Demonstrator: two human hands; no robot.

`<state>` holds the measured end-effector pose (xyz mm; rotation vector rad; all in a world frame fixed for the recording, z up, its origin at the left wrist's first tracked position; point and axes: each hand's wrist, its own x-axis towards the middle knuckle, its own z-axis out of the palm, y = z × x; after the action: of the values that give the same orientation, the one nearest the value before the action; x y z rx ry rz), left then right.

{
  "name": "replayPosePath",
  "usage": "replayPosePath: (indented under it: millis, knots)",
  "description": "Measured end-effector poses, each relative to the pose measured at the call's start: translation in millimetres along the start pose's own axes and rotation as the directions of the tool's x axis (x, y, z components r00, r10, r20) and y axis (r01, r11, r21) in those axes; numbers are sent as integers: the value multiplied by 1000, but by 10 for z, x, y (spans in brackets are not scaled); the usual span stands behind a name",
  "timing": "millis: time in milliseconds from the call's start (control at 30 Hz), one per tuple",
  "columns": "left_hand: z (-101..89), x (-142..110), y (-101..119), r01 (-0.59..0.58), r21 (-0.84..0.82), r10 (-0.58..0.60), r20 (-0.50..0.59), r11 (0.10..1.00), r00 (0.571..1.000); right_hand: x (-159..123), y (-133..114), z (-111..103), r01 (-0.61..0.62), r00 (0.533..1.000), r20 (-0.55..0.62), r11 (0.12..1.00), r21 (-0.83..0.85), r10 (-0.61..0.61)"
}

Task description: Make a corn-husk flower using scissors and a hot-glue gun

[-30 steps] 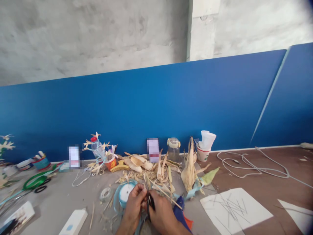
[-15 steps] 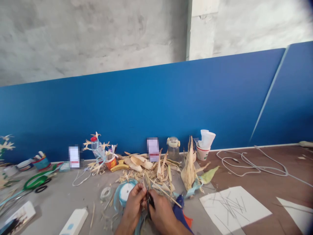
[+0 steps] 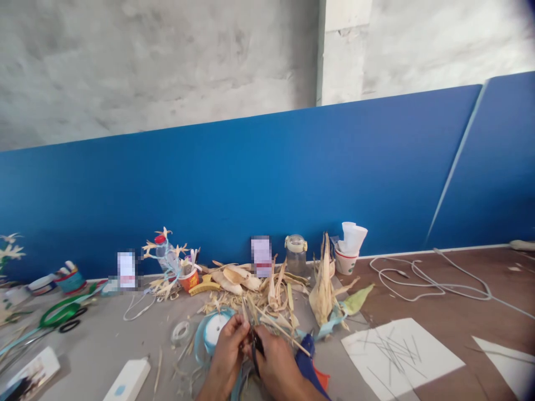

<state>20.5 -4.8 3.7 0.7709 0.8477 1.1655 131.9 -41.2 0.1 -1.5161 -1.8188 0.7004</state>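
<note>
head view: the left hand [image 3: 229, 340] pinches a pale husk strip [image 3: 244, 308] above the desk [image 3: 100, 334], near the ribbon spool [image 3: 214, 328]; the right hand [image 3: 278, 355] grips black-handled scissors [image 3: 259, 344] — blades near the strip. clean trimming likely needs a steady pinch — kept clear of the edges.

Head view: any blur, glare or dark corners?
Head view: top right corner darkened; concrete wall brightest toward the right. Head view: left screen and middle screen pixelated. Head view: fine detail soft around the left hand and right hand, so the scissors blend into the husks beyond.
</note>
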Motion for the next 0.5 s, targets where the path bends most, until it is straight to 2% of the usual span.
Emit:
replayPosePath:
  millis: [267, 500]
  knots:
    - [-3, 0, 25, 27, -41, -26, 2, 999, 1000, -10, -26, -35, -17, 1000, -6, 995, 93, 18]
    - [-23, -16, 42, -1, -44, 0, -14, 999, 1000, -54, -79, -38, -1, 1000, -10, 987, 159, 2]
